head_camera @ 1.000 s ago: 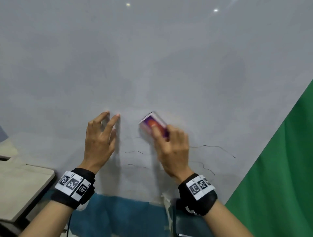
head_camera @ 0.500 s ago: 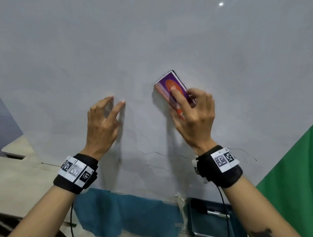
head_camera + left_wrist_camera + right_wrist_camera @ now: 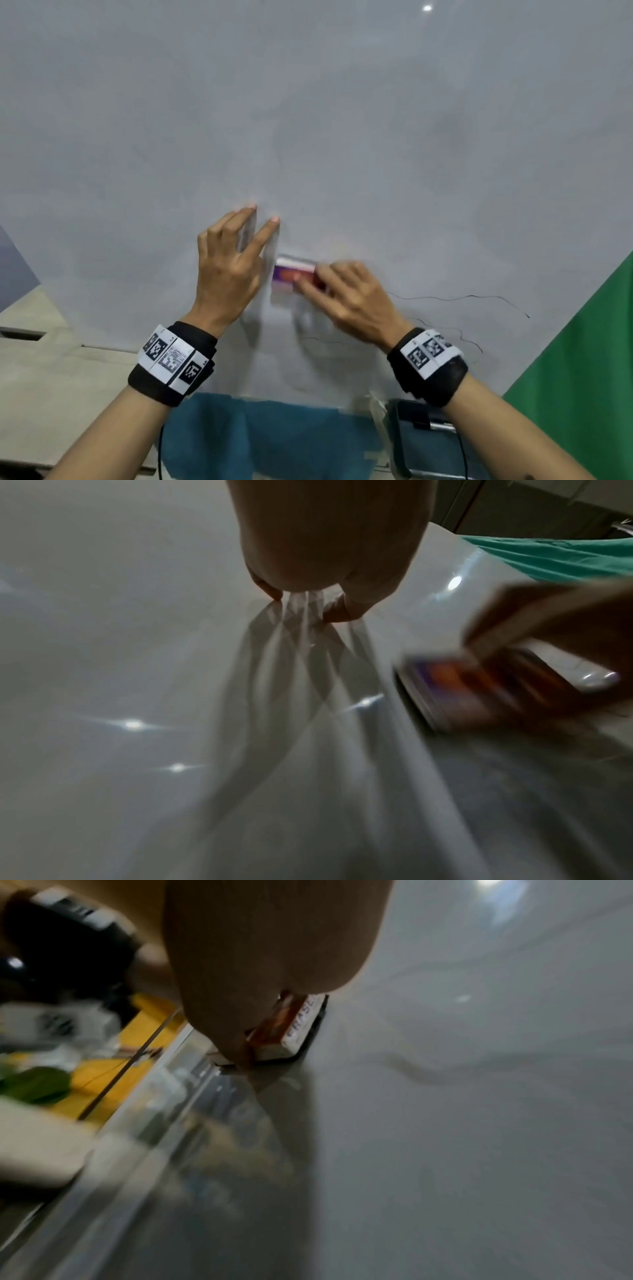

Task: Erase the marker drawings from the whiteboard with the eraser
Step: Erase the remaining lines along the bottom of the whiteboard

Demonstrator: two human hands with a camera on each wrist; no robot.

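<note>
The whiteboard (image 3: 308,120) fills the head view. My right hand (image 3: 346,301) grips the purple and orange eraser (image 3: 294,279) and holds it flat against the board; it is blurred by motion. The eraser (image 3: 459,693) also shows at the right of the left wrist view, and its white edge (image 3: 298,1026) under my thumb in the right wrist view. My left hand (image 3: 229,270) stands just left of the eraser, its straight fingertips (image 3: 274,221) touching the board. Thin black marker lines (image 3: 462,298) run to the right of and below my right hand.
A green cloth (image 3: 582,359) hangs along the board's right edge. Below the board lie a blue cloth (image 3: 267,438) and a dark tray with a marker (image 3: 428,425). A pale desk (image 3: 41,377) stands at the lower left.
My right hand has swept the eraser from high on the board down and to the left, next to my left hand. The left hand has stayed on the board.
</note>
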